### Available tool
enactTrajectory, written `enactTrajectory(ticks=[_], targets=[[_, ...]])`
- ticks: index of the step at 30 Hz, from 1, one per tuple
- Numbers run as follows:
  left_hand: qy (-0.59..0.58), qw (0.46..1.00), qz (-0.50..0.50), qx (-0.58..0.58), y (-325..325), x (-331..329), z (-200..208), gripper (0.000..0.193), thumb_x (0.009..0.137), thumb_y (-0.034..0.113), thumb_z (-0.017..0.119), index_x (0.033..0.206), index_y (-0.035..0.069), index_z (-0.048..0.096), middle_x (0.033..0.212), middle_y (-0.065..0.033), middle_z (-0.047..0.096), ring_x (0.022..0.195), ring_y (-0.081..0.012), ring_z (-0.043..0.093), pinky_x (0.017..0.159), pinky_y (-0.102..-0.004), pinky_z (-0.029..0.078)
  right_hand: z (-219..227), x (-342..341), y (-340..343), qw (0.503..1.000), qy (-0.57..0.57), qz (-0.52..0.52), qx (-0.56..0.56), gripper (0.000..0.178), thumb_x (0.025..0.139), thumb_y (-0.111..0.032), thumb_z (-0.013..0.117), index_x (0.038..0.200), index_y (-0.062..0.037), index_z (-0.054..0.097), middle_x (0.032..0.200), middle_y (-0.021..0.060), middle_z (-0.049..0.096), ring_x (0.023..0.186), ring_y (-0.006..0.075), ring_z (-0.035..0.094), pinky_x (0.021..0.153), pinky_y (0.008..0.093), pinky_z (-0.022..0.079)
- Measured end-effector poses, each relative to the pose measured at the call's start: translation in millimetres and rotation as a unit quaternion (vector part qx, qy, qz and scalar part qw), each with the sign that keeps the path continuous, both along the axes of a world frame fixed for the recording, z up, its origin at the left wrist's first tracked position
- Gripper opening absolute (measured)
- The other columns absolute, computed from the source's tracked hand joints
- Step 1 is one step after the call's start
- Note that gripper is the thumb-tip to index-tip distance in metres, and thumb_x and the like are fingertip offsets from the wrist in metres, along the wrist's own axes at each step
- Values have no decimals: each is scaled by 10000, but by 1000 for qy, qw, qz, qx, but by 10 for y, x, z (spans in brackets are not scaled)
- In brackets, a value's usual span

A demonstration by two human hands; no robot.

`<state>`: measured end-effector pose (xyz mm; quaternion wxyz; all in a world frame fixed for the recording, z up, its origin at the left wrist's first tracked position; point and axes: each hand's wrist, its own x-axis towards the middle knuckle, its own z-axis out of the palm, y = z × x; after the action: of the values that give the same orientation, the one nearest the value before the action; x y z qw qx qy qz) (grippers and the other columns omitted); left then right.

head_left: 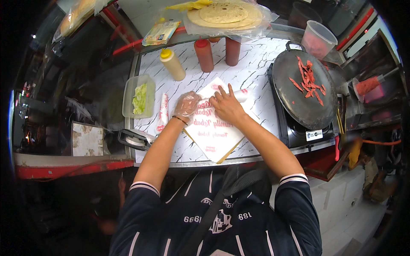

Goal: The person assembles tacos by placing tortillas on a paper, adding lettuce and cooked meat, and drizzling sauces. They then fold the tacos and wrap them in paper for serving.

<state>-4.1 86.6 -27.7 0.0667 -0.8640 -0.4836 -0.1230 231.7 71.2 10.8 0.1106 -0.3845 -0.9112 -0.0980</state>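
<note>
White printed paper sheets (209,145) mid-frame, both hands on the work

Left to right: clear box (127,102) at left of the table (262,53), shredded lettuce (139,98) inside. Slim wrapped packet (162,112) just beside it, standing lengthwise in frame. Cream bottle (174,67), yellow cap, above that.

Left hand (188,104): clear plastic glove, fingers curled in at the left edge of the print; can't make out whether they grip anything. Red bottle (204,57) further up, upright.

Right hand (225,104): looks bare, fingers part-spread, index and middle pointing up-frame, over the white paper roll (242,95). Roll lies across the upper part of the sheets, end poking out right of the hand. Firm hold or light touch: unclear.

Dark red bottle (232,52) above. Right of frame: round black griddle (299,112) with reddish meat strips (308,77).
</note>
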Motion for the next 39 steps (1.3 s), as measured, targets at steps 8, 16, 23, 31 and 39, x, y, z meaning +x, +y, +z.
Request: enactTrajectory(ticks=[8,16,23,31,39], targets=[[-207,977,8,47,-267,0,28,91,942,196,665,956,106,670,955,-110,704,941,-327,668,841,-474,498,90,-91,210,994,-64,-32,-81,324,955,-193,599,1248,-62,645,1299,133,581,1260,314,520,1155,623,339],[-31,978,187,-89,140,52,43,291,921,176,647,1208,151,690,1056,-102,708,1030,-309,642,868,-479,515,21,-112,371,991,3,-106,-84,452,1041,-315,513,1421,-75,557,1522,113,499,1491,396,334,1201,698,190],[27,988,93,-119,262,859,371,475,955,262,568,1406,114,576,1334,-88,627,1268,-267,551,1047,-517,401,329,249,-413,983,93,-129,-91,491,929,-250,707,1402,-160,612,1558,152,444,1518,415,276,1200,622,244],[-54,949,99,-294,546,669,683,349,894,249,701,1166,31,714,1172,-216,731,1054,-328,728,888,-438,589,661,586,-895,940,215,-84,-252,358,908,-202,736,1224,-52,661,1372,142,608,1300,342,566,1034,460,476],[-619,577,27,-533,-1235,319,875,367,920,167,800,1203,4,634,966,-79,722,773,-160,693,741,-320,596,541,-19,-671,599,583,6,-550,339,897,-111,812,973,-52,487,1072,135,680,1044,204,667,902,338,551]])
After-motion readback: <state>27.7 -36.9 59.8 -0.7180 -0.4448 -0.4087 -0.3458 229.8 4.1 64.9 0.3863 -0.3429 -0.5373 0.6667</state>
